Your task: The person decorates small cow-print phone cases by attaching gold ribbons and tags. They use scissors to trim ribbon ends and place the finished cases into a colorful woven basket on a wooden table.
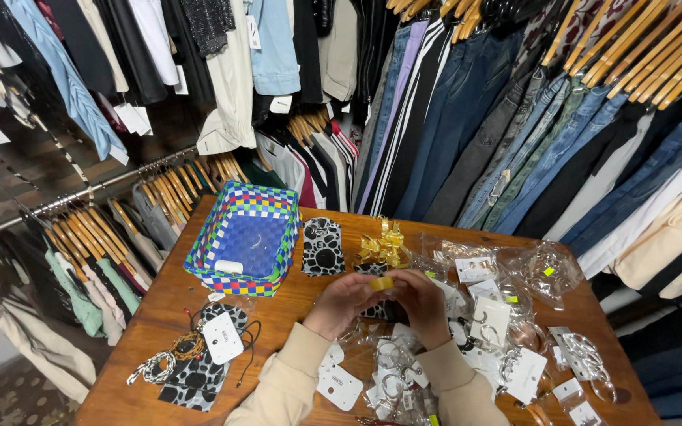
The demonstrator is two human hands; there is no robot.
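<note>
Both your left hand [346, 304] and right hand [420, 304] pinch the small yellow foil piece [381, 282]; it's light, crinkly, best held by its edges.

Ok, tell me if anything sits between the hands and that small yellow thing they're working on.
Nothing visible does. The left hand and right hand meet around the small yellow thing, fingertips already on it, above the wooden table.
</note>
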